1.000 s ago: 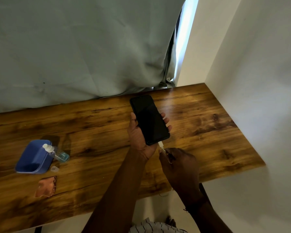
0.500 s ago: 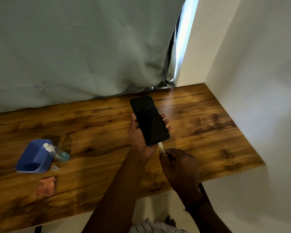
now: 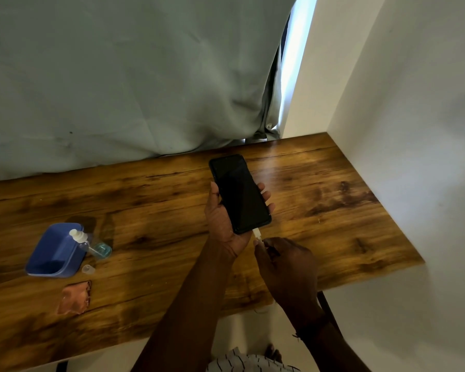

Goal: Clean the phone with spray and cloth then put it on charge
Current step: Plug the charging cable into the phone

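Gleaming black phone (image 3: pixel 239 193), unlit, white plug (image 3: pixel 257 233) below

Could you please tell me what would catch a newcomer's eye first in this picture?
First the black phone, screen dark, held in the left hand over the middle of the wooden table, with the right hand pinching a white charger plug at its lower end. Next, at the table's left, a blue tray with a spray bottle leaning against it, and a brownish cloth nearer the front edge.
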